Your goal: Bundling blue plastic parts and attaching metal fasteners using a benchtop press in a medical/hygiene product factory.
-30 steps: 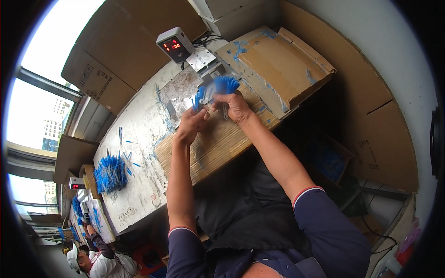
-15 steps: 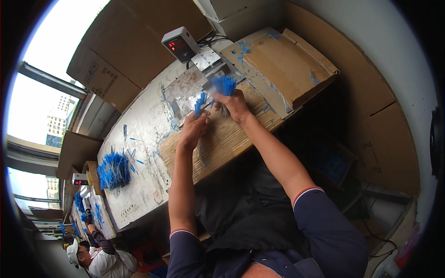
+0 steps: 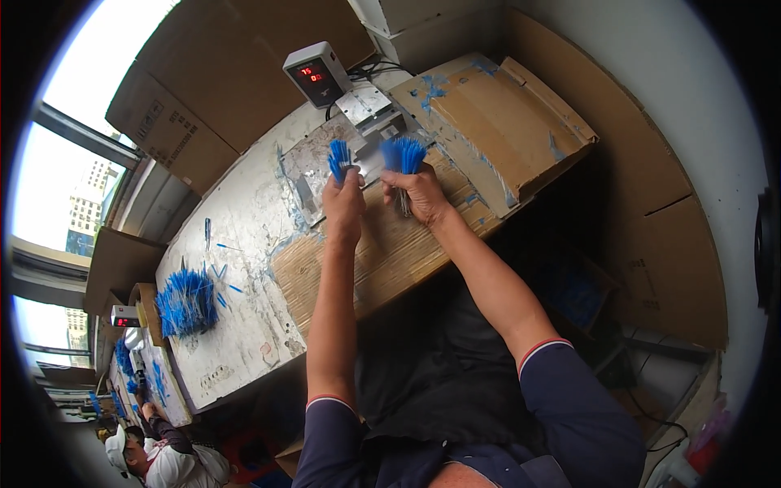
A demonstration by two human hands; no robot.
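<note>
I have the left hand (image 3: 345,201) closed round a small blue bunch (image 3: 338,158) and the right hand (image 3: 420,193) round a big blue bunch (image 3: 407,153). Both bunches are over the table (image 3: 248,297), near the metal block (image 3: 381,126). I should grip gently and low, so nothing slips out. Farther back sits a red-lit box (image 3: 317,75).

A small bundle of thin blue-tipped strands (image 3: 339,160) rises from the left hand (image 3: 345,199); a fuller bundle (image 3: 404,154) fans above the right hand (image 3: 419,195), pale stems (image 3: 403,202) below.
</note>
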